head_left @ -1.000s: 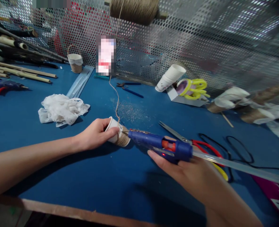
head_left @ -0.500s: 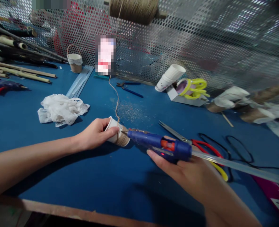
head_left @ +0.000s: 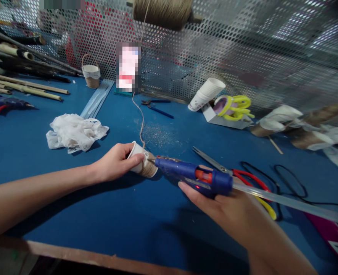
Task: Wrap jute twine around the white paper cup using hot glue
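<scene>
paper cup [head_left: 139,169] gripped by left hand [head_left: 116,162], glue gun [head_left: 183,171] grasped by right hand [head_left: 222,206], nozzle [head_left: 151,160] held at wound twine [head_left: 148,169]

Both arms are bare as far as they show. The left forearm [head_left: 43,194], a smooth, long, tapering shape, enters at nine o'clock, broadest by the picture's edge and narrowing to a slim wrist. It ends in an ungloved left hand [head_left: 113,164] with slender fingers and a thumb [head_left: 135,161]. From five o'clock comes the right forearm [head_left: 274,246], wide at the lower border and slightly blurred. The ungloved right hand [head_left: 226,210] has a slim, tapered foremost digit [head_left: 193,196] with a short nail. Anything worn further up lies outside the view.
</scene>
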Tool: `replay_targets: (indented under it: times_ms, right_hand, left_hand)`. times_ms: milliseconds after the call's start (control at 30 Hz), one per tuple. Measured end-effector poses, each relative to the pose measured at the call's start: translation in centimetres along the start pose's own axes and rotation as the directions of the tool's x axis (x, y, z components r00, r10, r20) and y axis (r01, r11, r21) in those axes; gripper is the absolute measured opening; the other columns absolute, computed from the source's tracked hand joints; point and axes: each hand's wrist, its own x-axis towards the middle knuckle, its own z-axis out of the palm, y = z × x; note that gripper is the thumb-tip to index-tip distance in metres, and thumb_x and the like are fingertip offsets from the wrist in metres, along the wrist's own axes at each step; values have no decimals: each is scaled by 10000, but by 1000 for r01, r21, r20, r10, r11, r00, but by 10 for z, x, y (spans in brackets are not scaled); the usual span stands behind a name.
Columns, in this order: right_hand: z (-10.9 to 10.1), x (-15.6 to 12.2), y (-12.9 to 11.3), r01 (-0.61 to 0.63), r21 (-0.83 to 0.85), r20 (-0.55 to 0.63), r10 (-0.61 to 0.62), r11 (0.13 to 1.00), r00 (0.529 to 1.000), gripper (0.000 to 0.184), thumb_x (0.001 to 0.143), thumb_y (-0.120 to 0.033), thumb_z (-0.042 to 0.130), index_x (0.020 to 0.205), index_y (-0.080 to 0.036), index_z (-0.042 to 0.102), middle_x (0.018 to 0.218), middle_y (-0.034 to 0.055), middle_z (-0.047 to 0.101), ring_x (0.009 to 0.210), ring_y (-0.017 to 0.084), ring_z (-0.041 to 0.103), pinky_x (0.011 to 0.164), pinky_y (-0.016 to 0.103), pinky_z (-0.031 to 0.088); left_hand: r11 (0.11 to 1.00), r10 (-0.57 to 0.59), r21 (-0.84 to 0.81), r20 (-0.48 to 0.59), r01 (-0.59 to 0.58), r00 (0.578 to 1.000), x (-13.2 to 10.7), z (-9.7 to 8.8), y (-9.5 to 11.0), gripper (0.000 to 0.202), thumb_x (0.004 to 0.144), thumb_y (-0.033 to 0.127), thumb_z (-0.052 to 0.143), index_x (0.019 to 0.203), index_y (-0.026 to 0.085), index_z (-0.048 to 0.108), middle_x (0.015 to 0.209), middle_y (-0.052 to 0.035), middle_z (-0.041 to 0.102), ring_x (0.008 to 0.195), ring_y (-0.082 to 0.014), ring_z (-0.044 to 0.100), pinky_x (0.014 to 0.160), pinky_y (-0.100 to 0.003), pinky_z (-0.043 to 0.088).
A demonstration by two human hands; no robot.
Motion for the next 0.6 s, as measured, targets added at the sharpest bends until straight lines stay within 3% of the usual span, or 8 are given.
replay_targets:
  times_ms: [367, 600]
  right_hand:
    - [2, -1, 1, 27, -29, -18, -28, 999, 999, 123, 830, -310, 493, 719, -261, 516, 641, -14, 626, 535, 157, 592, 502, 269, 489]
    - [0, -4, 2, 33, -20, 96, -31, 999, 995, 221, 865, -326, 421, 750, -263, 599, 581, -17, 609, 464, 140, 549, 455, 262, 445]
  left_hand:
    - [1000, 7, 2, 6, -7, 1000, 1, 0, -1, 294, 803, 345, 455, 869, 93, 592, 834, -66, 648, 730, -152, 573, 678, -243, 450]
    - [1000, -9, 20, -6, 9, 1000, 2, 0, -2, 301, 797, 355, 452, 839, 85, 579, 780, -52, 626, 678, -143, 555, 639, -249, 450]
